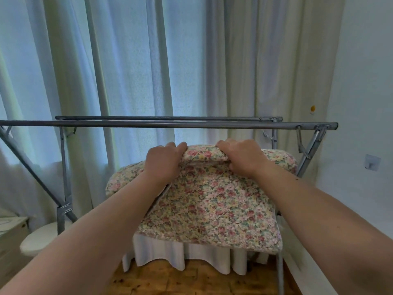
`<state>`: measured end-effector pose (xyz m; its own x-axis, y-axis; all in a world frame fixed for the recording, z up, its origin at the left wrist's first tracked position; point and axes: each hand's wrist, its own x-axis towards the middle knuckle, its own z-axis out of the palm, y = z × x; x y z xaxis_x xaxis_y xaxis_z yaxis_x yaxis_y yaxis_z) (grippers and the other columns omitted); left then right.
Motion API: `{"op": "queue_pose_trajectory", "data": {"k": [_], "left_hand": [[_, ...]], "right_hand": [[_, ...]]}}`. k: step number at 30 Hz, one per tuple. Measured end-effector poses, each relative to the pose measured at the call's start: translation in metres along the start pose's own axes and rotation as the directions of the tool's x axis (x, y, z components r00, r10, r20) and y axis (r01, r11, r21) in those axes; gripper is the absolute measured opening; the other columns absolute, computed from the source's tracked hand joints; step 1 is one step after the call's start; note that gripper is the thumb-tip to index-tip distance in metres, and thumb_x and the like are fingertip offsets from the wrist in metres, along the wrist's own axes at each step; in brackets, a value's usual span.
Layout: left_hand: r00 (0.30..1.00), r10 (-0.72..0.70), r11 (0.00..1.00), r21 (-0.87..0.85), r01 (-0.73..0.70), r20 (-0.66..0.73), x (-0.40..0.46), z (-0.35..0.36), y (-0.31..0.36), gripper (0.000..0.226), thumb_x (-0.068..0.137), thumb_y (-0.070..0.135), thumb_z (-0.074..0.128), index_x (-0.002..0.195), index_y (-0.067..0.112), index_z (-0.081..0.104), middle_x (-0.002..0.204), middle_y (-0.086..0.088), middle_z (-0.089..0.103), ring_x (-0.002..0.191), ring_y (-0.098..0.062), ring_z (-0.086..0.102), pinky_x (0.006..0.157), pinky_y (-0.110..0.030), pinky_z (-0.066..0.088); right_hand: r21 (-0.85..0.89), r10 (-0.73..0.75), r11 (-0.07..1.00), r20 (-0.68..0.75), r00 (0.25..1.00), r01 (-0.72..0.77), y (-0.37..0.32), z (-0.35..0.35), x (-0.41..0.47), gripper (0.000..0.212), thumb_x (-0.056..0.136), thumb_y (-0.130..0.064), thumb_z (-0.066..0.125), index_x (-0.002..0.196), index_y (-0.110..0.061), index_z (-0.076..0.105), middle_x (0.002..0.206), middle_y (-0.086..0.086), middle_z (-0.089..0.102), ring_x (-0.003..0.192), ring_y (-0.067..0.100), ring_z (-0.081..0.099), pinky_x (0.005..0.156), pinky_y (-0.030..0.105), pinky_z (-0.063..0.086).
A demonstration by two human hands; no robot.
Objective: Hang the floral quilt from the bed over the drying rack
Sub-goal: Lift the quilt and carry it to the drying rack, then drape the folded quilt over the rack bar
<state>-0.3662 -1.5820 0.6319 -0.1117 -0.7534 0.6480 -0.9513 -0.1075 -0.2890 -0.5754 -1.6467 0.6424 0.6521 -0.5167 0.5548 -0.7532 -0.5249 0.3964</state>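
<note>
No text, label, brand, number or sign can be read anywhere in the view.

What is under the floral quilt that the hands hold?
Below the floral quilt hangs white pleated fabric, then wooden floor. What supports the quilt is covered.
</note>
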Motion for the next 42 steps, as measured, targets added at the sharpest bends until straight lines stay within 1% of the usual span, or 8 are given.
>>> {"op": "queue_pose_trajectory", "data": {"k": [6, 10, 19, 23, 30, 34, 39, 42], "left_hand": [[0.999, 0.026, 1.0, 0.007, -0.026, -0.029, 0.044, 0.041, -0.044, 0.036, 0.08, 0.015, 0.051, 0.114, 0.022, 0.046, 0.085, -0.004, 0.057, 0.059, -0.022, 0.048, 0.045, -0.026, 0.021], [0.999, 0.021, 1.0, 0.001, -0.021, -0.03, 0.064, 0.065, -0.06, 0.037, 0.078, 0.015, 0.052, 0.114, 0.023, 0.045, 0.088, -0.005, 0.058, 0.065, -0.025, 0.055, 0.045, -0.027, 0.021], [1.0, -0.001, 1.0, -0.028, 0.001, -0.014, 0.099, 0.111, -0.066, 0.038, 0.077, 0.015, 0.053, 0.114, 0.022, 0.046, 0.09, -0.005, 0.06, 0.069, -0.027, 0.059, 0.051, -0.029, 0.033], [1.0, -0.002, 1.0, -0.026, 0.001, -0.02, 0.119, 0.125, -0.067, 0.043, 0.076, 0.016, 0.055, 0.117, 0.021, 0.045, 0.092, -0.005, 0.06, 0.072, -0.028, 0.06, 0.052, -0.03, 0.033], [0.997, 0.019, 0.998, -0.05, -0.023, -0.071, 0.134, 0.147, -0.068, 0.045, 0.077, 0.015, 0.052, 0.121, 0.018, 0.046, 0.095, -0.008, 0.061, 0.074, -0.031, 0.059, 0.052, -0.029, 0.032], [0.986, 0.071, 0.997, -0.031, -0.077, -0.149, 0.143, 0.152, -0.075, 0.042, 0.081, 0.018, 0.051, 0.123, 0.02, 0.047, 0.097, -0.008, 0.063, 0.074, -0.031, 0.06, 0.052, -0.03, 0.034], [0.977, 0.061, 0.996, -0.048, -0.072, -0.202, 0.157, 0.149, -0.095, 0.026, 0.084, 0.021, 0.054, 0.109, 0.015, 0.052, 0.083, -0.01, 0.063, 0.065, -0.032, 0.06, 0.048, -0.029, 0.029], [0.98, 0.026, 0.997, -0.071, -0.041, -0.198, 0.162, 0.154, -0.102, 0.029, 0.084, 0.028, 0.056, 0.106, 0.009, 0.05, 0.076, -0.01, 0.059, 0.061, -0.031, 0.058, 0.048, -0.029, 0.026]], "right_hand": [[-0.044, 0.013, 0.999, 0.006, 1.0, -0.013, -0.003, 0.033, 0.062, 0.045, 0.074, -0.011, 0.053, 0.118, -0.016, 0.045, 0.102, 0.009, 0.061, 0.08, 0.03, 0.061, 0.054, 0.031, 0.035], [-0.051, -0.001, 0.999, 0.009, 1.0, 0.001, -0.002, 0.054, 0.092, 0.045, 0.074, -0.01, 0.052, 0.118, -0.016, 0.045, 0.102, 0.009, 0.061, 0.079, 0.031, 0.062, 0.056, 0.034, 0.041], [-0.06, -0.035, 0.997, 0.024, 0.999, 0.037, 0.017, 0.096, 0.13, 0.049, 0.074, -0.01, 0.051, 0.122, -0.016, 0.042, 0.106, 0.008, 0.062, 0.085, 0.031, 0.062, 0.057, 0.033, 0.041], [-0.08, -0.068, 0.994, 0.003, 0.998, 0.068, 0.033, 0.108, 0.148, 0.048, 0.074, -0.01, 0.051, 0.121, -0.017, 0.044, 0.106, 0.008, 0.063, 0.086, 0.029, 0.063, 0.058, 0.032, 0.042], [-0.085, -0.096, 0.992, 0.001, 0.995, 0.096, 0.047, 0.124, 0.162, 0.046, 0.074, -0.01, 0.051, 0.119, -0.015, 0.046, 0.103, 0.009, 0.063, 0.082, 0.031, 0.063, 0.054, 0.03, 0.037], [-0.09, -0.067, 0.994, 0.004, 0.998, 0.068, 0.053, 0.131, 0.169, 0.049, 0.074, -0.011, 0.05, 0.123, -0.015, 0.045, 0.109, 0.008, 0.063, 0.086, 0.029, 0.063, 0.057, 0.03, 0.04], [-0.106, 0.006, 0.994, -0.017, 1.0, -0.008, 0.054, 0.127, 0.179, 0.048, 0.074, -0.016, 0.053, 0.121, -0.015, 0.044, 0.113, 0.01, 0.062, 0.089, 0.031, 0.062, 0.058, 0.031, 0.035], [-0.127, 0.02, 0.992, 0.001, 1.0, -0.02, 0.053, 0.125, 0.185, 0.045, 0.074, -0.018, 0.053, 0.118, -0.016, 0.044, 0.112, 0.009, 0.063, 0.091, 0.031, 0.062, 0.057, 0.032, 0.034]]}}
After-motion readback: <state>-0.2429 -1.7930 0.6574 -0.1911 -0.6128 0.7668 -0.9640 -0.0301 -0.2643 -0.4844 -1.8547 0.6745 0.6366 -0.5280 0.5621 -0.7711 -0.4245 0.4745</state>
